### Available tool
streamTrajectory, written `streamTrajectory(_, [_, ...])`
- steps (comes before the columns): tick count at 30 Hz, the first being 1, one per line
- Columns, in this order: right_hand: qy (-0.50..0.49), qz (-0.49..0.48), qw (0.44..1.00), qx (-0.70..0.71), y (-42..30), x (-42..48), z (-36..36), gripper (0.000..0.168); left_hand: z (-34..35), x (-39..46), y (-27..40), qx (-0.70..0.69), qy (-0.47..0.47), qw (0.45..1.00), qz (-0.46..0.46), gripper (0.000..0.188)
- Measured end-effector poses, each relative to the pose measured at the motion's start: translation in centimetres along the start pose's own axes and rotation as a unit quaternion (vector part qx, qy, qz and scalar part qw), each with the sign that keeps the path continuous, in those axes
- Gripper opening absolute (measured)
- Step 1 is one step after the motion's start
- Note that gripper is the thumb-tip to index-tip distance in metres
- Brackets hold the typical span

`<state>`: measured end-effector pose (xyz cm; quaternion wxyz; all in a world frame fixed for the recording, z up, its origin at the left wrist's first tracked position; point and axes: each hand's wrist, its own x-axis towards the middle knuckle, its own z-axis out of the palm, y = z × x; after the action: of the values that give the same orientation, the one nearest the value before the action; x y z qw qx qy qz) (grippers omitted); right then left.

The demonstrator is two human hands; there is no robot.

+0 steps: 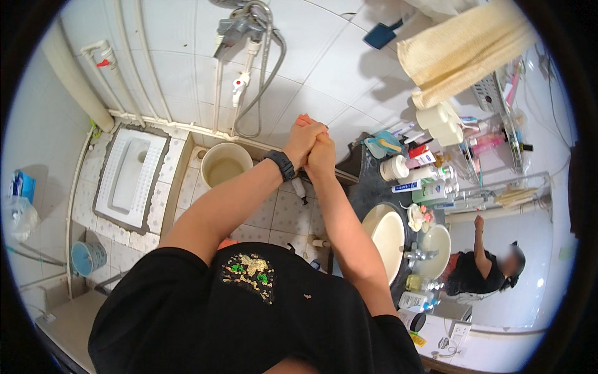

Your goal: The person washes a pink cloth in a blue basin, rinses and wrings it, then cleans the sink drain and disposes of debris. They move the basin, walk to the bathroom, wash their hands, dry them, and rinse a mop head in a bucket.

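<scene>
Both arms reach forward at the middle of the view, and my two hands are clasped together. My left hand (302,142), with a black wristband (281,164) at its wrist, presses against my right hand (321,156). Their fingers overlap, so I cannot tell whether anything lies between the palms. Left of the hands, a cream bucket (226,164) with cloudy liquid stands on the tiled floor. A washbasin (384,243) is set in a dark counter (357,203) to the right. Beyond the hands, a shower hose (261,93) hangs from a wall mixer tap (240,28).
A squat toilet (133,177) lies on a raised tiled step at left, near a blue bucket (88,258). Toiletry bottles (434,190) crowd the counter before a mirror (504,262). A yellow towel (462,51) hangs at upper right. A white bottle (299,188) lies on the floor.
</scene>
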<state>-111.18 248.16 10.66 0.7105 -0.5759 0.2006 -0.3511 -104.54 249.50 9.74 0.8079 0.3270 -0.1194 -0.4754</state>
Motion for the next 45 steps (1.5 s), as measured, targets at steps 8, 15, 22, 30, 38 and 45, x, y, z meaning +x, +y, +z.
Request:
streamTrajectory(8, [0.067, 0.322, 0.937, 0.121, 0.6, 2.0, 5.9, 0.034, -6.8, -2.0, 5.6, 0.669, -0.131, 0.636, 0.362, 0.013])
streamTrajectory(15, [0.023, 0.275, 0.947, 0.163, 5.0, 4.1, 10.0, 0.023, -9.0, -4.7, 7.2, 0.451, -0.017, 0.826, 0.337, 0.020])
streamTrajectory(22, [0.023, 0.240, 0.970, 0.040, 4.5, 6.7, 14.7, 0.034, -13.0, -3.3, 9.8, 0.539, -0.011, 0.785, 0.306, 0.030])
streamTrajectory(30, [0.021, 0.274, 0.958, 0.078, 9.5, 9.7, 11.6, 0.029, -15.6, -3.4, 10.3, 0.675, -0.091, 0.673, 0.289, 0.027])
streamTrajectory(38, [-0.030, 0.300, 0.947, 0.111, 11.2, 9.2, 12.2, 0.026, -17.0, -2.2, 8.0, 0.463, 0.005, 0.874, 0.148, 0.028])
streamTrajectory(45, [-0.029, 0.089, 0.951, -0.294, 14.8, 14.7, 10.9, 0.027, -19.7, -0.3, 6.1, -0.091, 0.117, 0.989, 0.017, 0.024])
